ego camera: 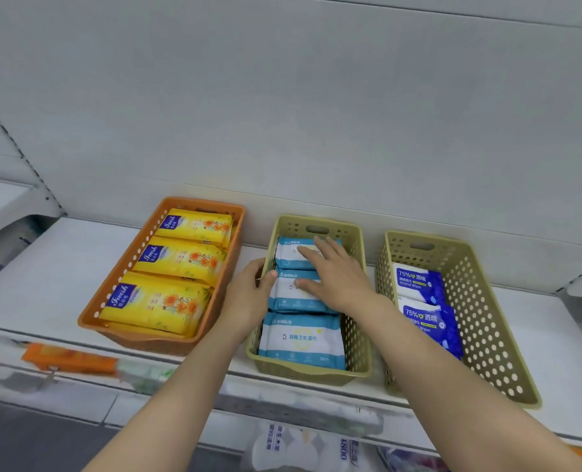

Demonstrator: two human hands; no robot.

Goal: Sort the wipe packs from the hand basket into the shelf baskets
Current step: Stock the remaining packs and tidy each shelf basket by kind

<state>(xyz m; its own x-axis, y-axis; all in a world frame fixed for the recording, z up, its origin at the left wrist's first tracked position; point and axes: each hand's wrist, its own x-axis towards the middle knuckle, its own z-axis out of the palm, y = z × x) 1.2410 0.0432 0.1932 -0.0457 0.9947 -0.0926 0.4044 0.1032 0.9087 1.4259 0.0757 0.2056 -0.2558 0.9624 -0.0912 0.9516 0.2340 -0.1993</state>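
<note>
Three baskets sit on a shelf (61, 260) at mid-frame. The orange basket (112, 301) holds yellow packs (180, 260). In the middle basket (357, 335), the right hand (333, 277) lies flat on white packs (303, 337) while the left hand (248, 294) grips its rim. The right basket (487, 318) holds two blue packs (418, 284). Sorting looks nearly done; the hand basket is out of view.
</note>
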